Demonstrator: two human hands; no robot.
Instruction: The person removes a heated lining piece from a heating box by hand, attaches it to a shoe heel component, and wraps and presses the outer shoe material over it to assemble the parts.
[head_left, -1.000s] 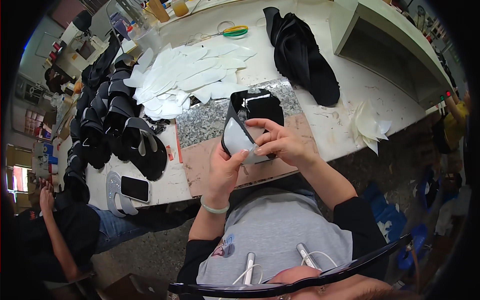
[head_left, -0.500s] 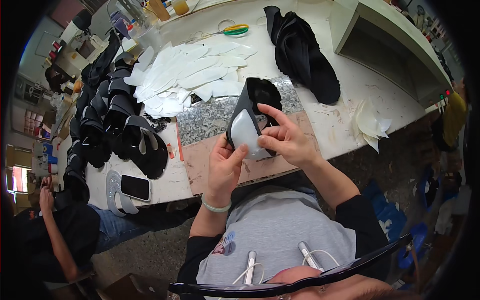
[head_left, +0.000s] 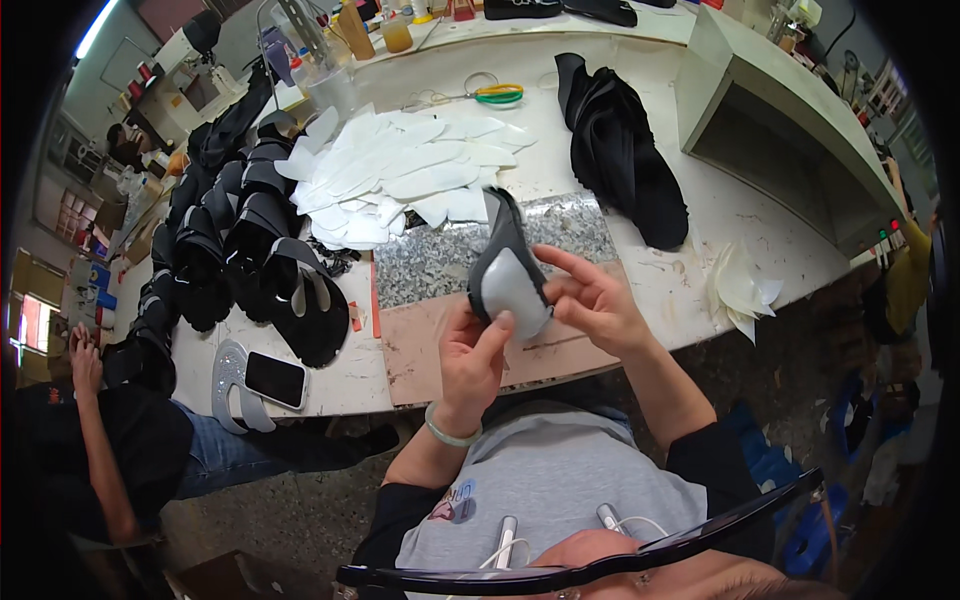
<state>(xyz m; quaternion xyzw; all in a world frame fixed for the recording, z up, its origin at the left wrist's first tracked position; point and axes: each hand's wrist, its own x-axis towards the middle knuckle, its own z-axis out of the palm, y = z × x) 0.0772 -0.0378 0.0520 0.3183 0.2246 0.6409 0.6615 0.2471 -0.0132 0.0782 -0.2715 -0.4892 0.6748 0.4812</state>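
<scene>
A dark shoe upper point(head_left: 500, 228), grey on the side toward me, is held up over the work surface. A smooth white curved piece point(head_left: 512, 290) lies against its lower part. My left hand point(head_left: 470, 365) is closed on the lower left edge, thumb pressed over the white piece. At the right edge my right hand point(head_left: 602, 308) pinches the upper with its thumb and fingers, the index finger stretched out above. Beneath are a speckled stone slab point(head_left: 430, 262) and a pinkish board point(head_left: 425, 350). White flat pieces point(head_left: 400, 170) lie heaped behind.
Rows of black shoe uppers point(head_left: 262, 235) stand left, near a phone point(head_left: 277, 380) and a glittery grey piece point(head_left: 230, 375). Black cut pieces point(head_left: 625, 150), cream pieces point(head_left: 742, 285) and a grey open box point(head_left: 770, 110) are right. Green-and-yellow-handled scissors point(head_left: 499, 95) lie behind. Another person point(head_left: 90, 430) sits left.
The upper has turned in my hands, so its dark open inside no longer shows and its outer side faces me. My view has shifted slightly; both hands keep their hold.
</scene>
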